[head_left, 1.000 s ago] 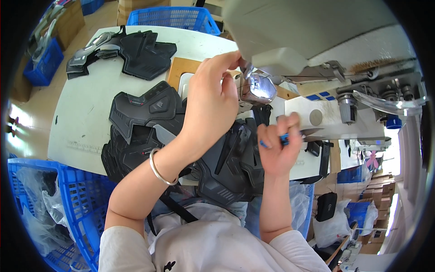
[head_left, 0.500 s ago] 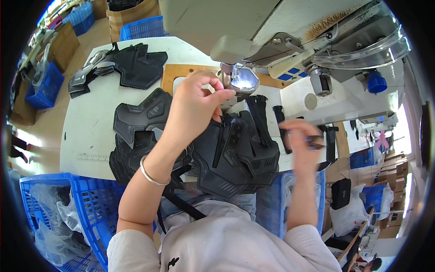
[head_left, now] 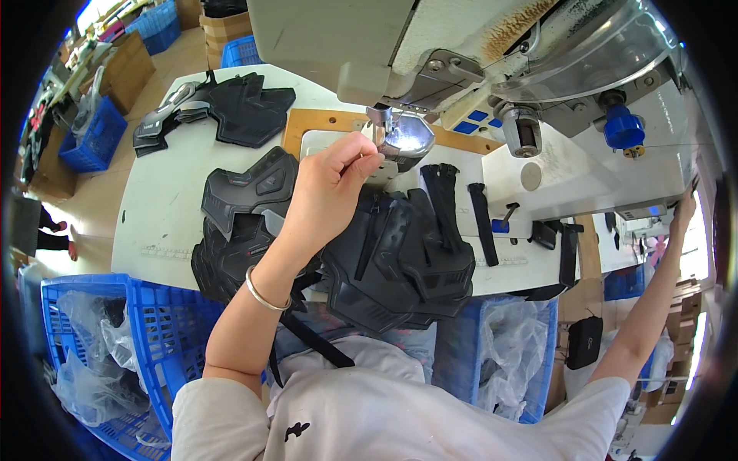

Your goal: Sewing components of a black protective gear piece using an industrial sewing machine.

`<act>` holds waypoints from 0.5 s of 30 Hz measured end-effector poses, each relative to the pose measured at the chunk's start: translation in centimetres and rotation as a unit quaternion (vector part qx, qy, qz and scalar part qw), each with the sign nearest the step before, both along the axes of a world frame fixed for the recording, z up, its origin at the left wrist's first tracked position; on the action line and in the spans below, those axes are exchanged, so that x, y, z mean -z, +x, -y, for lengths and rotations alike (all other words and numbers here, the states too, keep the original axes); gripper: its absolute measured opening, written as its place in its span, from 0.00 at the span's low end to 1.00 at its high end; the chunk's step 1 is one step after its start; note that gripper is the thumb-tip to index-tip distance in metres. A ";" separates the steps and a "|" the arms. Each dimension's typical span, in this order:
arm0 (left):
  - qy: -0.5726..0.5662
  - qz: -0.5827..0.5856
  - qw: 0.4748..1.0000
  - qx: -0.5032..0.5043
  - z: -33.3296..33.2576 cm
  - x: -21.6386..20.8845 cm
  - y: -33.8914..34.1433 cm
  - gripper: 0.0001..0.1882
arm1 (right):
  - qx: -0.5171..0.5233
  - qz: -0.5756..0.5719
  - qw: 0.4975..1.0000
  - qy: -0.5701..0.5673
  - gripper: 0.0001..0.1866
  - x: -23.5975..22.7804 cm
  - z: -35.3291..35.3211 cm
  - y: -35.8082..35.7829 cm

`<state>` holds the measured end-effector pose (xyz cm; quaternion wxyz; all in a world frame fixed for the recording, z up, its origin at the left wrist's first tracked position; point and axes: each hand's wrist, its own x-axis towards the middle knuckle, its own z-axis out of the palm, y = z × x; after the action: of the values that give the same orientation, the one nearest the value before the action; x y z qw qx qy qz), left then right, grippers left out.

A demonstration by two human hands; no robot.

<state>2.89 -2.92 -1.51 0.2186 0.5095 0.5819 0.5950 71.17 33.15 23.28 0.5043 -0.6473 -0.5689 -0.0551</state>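
Note:
My left hand [head_left: 332, 184] is raised beside the needle area of a sewing machine [head_left: 530, 173], thumb and forefinger pinched together. Whatever lies between those fingertips is too small to make out. Below it are black molded fabric panels [head_left: 377, 280], piled at the table's front edge. My right arm stretches far right, and the right hand [head_left: 683, 209] is at the machine's right end, its fingers hard to see near the dark rim. Black zipper strips [head_left: 440, 203] rest on the panels. A small tool with a blue end [head_left: 502, 224] is on the table by the machine.
More black and grey panels [head_left: 250, 111] sit at the table's far left. A blue crate [head_left: 157, 326] with clear plastic bags stands front left, another blue crate [head_left: 550, 323] front right. A single black strip [head_left: 483, 227] lies right of the pile.
My right hand has swung from above the table out to the machine's far right end, uncovering the small tool. My left hand keeps its pinch near the needle. The view has shifted slightly.

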 end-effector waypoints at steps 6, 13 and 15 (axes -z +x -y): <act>0.022 -0.034 0.999 -0.026 1.0 -0.9 0.8 0.03 | -0.217 -0.272 0.920 0.178 0.23 13.7 2.6 -7.8; 0.087 0.000 0.996 -0.001 -0.5 0.6 1.0 0.05 | -0.150 -0.101 0.982 0.046 0.24 18.3 0.7 0.1; 0.037 -0.026 0.998 -0.038 0.3 0.4 0.7 0.05 | -0.244 -0.307 0.916 0.080 0.27 18.6 1.3 -5.3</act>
<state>3.59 -3.21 -1.88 0.1614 0.5099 0.5839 0.6107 65.91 31.80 4.67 0.7023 -0.4304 -0.5201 0.2258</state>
